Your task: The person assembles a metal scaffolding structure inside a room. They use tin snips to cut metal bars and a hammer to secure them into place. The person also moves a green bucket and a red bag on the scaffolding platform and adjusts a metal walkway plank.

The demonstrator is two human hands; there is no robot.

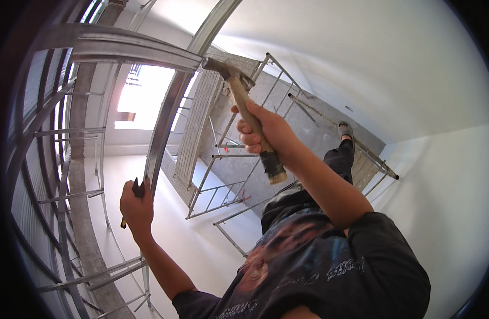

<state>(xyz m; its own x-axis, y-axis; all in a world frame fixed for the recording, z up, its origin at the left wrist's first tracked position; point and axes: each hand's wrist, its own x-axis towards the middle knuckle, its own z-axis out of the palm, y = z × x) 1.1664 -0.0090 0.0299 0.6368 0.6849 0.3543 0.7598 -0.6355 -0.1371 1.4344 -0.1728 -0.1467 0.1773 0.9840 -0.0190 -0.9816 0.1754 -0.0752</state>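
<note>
My right hand (263, 127) is closed around the wooden handle of a claw hammer (239, 93), which has dark wrapping near its lower end. The hammer's face is at the end of a horizontal metal channel (133, 49), where it meets a long upright-looking metal stud (167, 119); I cannot tell if they touch. Lower left, my left hand (137, 207) is closed on a pair of pliers (138, 187) with dark jaws and a yellow-and-black handle end. Its fingers are against or right beside the stud's lower part.
Scaffold frames (223, 154) and plank platforms (194, 122) stand below. My foot (345, 129) is on a narrow support at right. More metal framing (69, 130) runs along the left, near a bright window opening (146, 98). A white wall (441, 175) rises at right.
</note>
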